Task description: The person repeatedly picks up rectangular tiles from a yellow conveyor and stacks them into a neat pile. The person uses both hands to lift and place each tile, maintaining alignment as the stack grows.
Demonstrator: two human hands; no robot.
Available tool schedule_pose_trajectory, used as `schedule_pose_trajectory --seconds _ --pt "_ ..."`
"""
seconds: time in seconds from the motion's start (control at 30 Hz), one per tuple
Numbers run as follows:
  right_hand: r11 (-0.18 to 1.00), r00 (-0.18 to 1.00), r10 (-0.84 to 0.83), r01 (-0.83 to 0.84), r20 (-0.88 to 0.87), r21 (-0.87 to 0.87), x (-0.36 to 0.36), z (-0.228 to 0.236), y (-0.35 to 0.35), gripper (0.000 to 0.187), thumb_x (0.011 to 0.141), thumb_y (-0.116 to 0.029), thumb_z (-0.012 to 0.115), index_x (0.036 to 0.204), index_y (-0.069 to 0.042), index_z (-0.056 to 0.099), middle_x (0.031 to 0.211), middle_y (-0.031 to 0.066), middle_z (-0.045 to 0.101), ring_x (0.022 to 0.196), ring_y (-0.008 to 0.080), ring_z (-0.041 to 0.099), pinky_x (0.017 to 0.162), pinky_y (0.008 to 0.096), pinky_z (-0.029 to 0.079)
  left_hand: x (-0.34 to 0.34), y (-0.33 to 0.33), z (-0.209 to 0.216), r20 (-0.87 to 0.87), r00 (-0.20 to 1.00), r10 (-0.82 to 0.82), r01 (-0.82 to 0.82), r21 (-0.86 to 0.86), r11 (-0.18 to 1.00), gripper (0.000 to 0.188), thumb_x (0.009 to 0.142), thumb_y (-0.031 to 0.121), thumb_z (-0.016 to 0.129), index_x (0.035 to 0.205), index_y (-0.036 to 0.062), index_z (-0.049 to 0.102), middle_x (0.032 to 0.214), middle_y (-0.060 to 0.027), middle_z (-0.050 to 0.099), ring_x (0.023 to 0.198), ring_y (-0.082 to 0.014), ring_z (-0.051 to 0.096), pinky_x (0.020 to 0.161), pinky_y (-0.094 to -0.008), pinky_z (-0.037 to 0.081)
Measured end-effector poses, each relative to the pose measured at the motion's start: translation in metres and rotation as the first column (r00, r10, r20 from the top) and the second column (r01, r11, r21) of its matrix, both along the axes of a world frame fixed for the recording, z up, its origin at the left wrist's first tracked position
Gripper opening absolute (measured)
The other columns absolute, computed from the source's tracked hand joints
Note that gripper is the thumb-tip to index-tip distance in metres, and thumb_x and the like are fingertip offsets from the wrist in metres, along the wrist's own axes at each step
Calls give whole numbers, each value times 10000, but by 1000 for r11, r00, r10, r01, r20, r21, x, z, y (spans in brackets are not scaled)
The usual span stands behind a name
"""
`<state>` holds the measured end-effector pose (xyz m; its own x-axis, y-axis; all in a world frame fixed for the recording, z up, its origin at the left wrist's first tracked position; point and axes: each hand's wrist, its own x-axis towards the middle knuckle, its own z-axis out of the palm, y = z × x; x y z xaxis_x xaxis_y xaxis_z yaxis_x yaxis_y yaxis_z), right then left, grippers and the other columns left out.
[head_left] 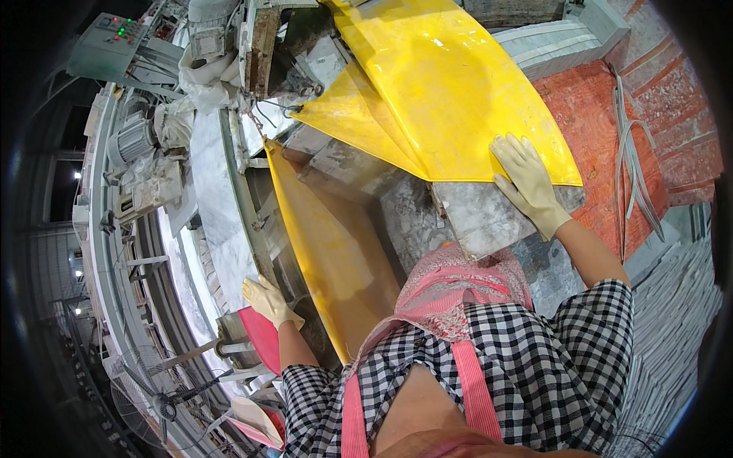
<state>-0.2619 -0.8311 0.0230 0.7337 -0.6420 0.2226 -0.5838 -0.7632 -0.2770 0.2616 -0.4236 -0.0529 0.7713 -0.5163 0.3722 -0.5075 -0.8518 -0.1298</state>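
Observation:
My right hand [527, 183], in a cream rubber glove, lies with fingers stretched on the lower edge of a glossy yellow tarp sheet [458, 91]. Under that edge a grey-white stone slab [489, 221] sticks out toward my body. My left hand [271, 301], gloved alike, rests with extended fingers at the near end of a long white marble slab [221, 198] on a machine. Neither hand grips anything I can see. Between them hangs a second yellow sheet [328, 252], beside a recess with wet stone surfaces. A red piece [261, 340] shows just below my left hand.
A control box [111, 46] with lit buttons and a motor [134, 141] stand at the far left. A fan [160, 404] is at lower left. To the right are an orange-red sheet [588, 114], loose grey straps [630, 168] and many stacked thin slabs [664, 320].

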Motion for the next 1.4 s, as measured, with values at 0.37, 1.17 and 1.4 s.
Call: schedule_pose_trajectory --seconds 0.37,1.17,1.4 --pt "1000 1000 -6 6 -1 -4 0 3 1 535 959 -275 592 1430 -37 503 1498 170 498 1444 380 384 1214 519 258 -2 0 3 -58 998 24 -24 0 1000 560 1056 325 477 1351 -148 529 1369 -354 558 1335 -463 496 1167 -484 360" --pt "1000 999 -7 8 36 -14 -4 -7 -1 529 970 -283 590 1434 -41 511 1495 170 506 1424 393 411 1205 531 278 12 8 -14 -18 1000 6 -6 18 1000 592 1064 375 446 1348 -135 548 1366 -328 575 1317 -450 515 1165 -484 358" --pt "998 999 -15 17 29 -68 -7 -15 -2 532 957 -270 609 1428 -39 514 1494 151 513 1423 362 423 1213 514 284 12 11 -15 -50 998 44 -43 34 999 593 1078 384 419 1375 -115 533 1401 -310 557 1341 -432 501 1178 -489 352"
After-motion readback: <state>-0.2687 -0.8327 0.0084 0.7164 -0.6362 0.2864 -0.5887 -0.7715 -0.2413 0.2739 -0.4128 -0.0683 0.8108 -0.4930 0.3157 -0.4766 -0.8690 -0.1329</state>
